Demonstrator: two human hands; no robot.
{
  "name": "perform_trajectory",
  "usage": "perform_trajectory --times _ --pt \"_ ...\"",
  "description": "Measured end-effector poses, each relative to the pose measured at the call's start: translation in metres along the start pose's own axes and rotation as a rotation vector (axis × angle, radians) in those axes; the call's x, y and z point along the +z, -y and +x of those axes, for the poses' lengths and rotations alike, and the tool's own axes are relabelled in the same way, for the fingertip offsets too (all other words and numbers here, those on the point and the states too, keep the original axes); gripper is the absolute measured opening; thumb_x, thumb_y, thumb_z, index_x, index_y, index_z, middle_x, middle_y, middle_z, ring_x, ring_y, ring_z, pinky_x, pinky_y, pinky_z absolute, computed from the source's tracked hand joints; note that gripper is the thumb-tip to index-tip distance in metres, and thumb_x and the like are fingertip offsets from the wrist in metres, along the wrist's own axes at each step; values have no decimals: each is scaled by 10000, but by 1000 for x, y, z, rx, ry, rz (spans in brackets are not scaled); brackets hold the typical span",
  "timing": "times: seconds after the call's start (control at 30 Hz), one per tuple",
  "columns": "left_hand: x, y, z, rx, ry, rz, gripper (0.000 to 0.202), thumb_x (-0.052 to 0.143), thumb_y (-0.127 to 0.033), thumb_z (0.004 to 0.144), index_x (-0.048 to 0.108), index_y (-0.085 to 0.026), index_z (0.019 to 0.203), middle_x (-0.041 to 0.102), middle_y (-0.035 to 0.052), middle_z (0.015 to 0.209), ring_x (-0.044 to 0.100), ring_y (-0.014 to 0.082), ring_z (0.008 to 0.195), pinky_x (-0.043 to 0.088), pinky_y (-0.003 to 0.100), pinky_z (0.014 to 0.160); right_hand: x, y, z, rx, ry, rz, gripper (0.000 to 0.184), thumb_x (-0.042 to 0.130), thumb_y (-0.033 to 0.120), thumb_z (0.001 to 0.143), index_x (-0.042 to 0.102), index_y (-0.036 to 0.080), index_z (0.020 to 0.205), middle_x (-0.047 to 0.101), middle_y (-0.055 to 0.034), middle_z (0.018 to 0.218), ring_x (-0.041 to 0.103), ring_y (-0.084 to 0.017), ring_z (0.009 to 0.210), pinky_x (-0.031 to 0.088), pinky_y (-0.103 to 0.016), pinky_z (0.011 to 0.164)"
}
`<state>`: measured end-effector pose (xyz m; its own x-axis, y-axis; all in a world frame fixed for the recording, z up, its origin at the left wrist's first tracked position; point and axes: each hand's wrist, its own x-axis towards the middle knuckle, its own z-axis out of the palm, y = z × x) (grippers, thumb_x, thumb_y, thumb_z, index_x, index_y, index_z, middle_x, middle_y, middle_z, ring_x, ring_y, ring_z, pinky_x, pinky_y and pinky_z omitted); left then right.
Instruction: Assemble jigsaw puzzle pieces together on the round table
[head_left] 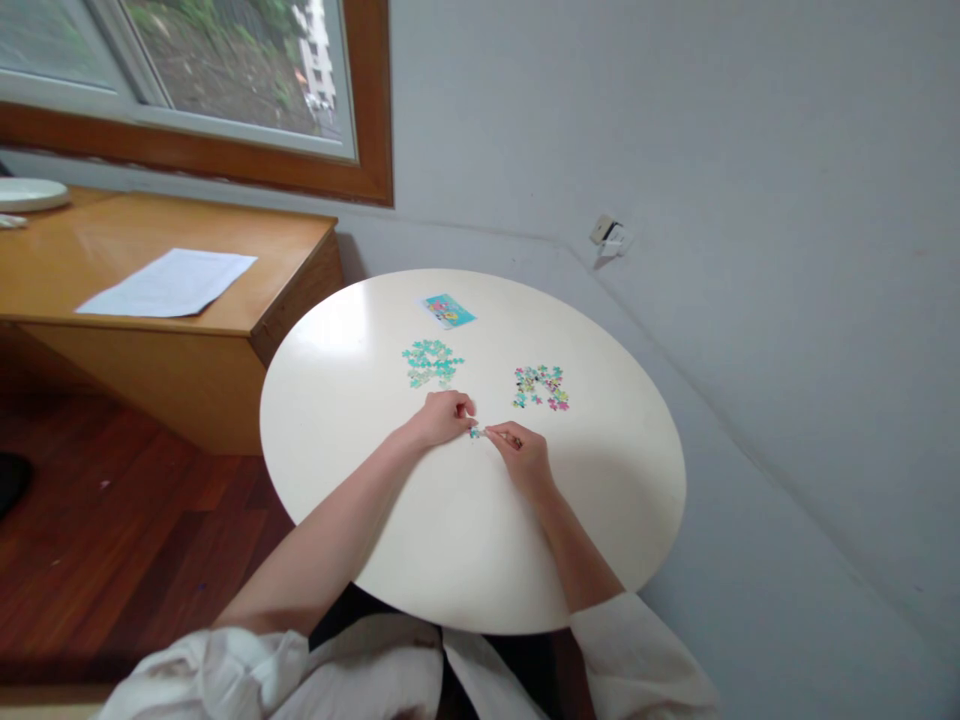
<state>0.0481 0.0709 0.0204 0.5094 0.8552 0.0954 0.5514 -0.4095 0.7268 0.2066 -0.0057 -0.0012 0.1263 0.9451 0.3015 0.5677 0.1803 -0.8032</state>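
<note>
Both my hands rest on a round cream table [360, 400], fingertips meeting near its middle. My left hand [442, 416] is curled, and my right hand [521, 455] pinches with fingers together. Between them sits a small teal puzzle piece [475, 432] that both touch. Just beyond my left hand lies a cluster of teal puzzle pieces [433, 362]. A cluster of multicoloured puzzle pieces [541, 387] lies beyond my right hand. A small picture card [448, 311] lies at the far side of the table.
A wooden desk [180, 340] stands to the left, with a sheet of paper [169, 282] and a white plate [30, 193] on it. A window [225, 80] is above it. Grey wall runs along the right; wooden floor lies at the left.
</note>
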Motion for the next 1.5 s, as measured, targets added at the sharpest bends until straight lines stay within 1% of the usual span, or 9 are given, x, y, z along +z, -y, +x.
perform_trajectory --times 0.1,0.2,0.43,0.63,0.8,0.97,1.17,1.37,1.5 --pt "0 1 1 7 10 46 105 640 -229 648 652 -170 733 582 -12 663 509 130 627 384 236 633 -1 2 0 6 30 7 275 555 392 747 686 155 695 252 77 470 264 -75 458 231 -224 481" --pt "-1 0 1 14 23 78 114 655 -231 643 657 -173 741 585 -11 680 517 133 639 386 238 646 -2 6 0 -3 41 13 275 549 390 741 682 153 696 257 78 466 260 -77 458 230 -226 482" --pt "-1 -1 0 21 35 108 111 646 -221 660 660 -176 760 596 -13 697 520 122 639 390 225 639 -1 7 1 -57 71 -51 287 534 400 767 684 166 697 381 54 480 307 -88 482 268 -232 506" --pt "0 0 0 22 34 108 90 637 -213 656 655 -176 735 594 -15 681 523 125 638 386 225 625 0 7 1 -118 85 -101 269 511 371 801 682 182 713 483 28 516 377 -106 505 300 -239 519" --pt "1 2 1 21 32 103 81 629 -207 654 654 -178 725 598 -18 677 528 125 641 385 223 624 2 6 1 -165 92 -133 278 486 358 829 678 184 729 574 -5 579 443 -123 534 343 -246 548" --pt "1 1 1 25 37 100 77 624 -211 653 654 -176 716 603 -16 682 527 127 640 381 227 627 2 4 0 -223 100 -133 263 473 322 842 665 187 723 644 -33 679 516 -135 593 389 -249 616" --pt "1 1 1 27 44 93 43 622 -209 650 644 -181 674 588 -30 645 515 117 622 374 218 614 0 2 -1 -242 181 -165 236 484 300 838 654 192 714 641 -25 656 528 -134 590 394 -242 614" --pt "1 2 2 22 46 99 31 615 -194 650 644 -182 656 596 -28 648 508 114 611 368 216 610 -2 -3 -1 -275 253 -190 240 471 283 846 638 194 699 670 -39 720 564 -140 653 404 -241 653" --pt "1 1 1 21 50 107 41 606 -198 655 645 -184 653 606 -22 659 518 120 623 367 223 623 -3 -3 -1 -301 295 -250 225 466 254 848 632 192 710 671 -45 728 576 -144 674 395 -238 659"
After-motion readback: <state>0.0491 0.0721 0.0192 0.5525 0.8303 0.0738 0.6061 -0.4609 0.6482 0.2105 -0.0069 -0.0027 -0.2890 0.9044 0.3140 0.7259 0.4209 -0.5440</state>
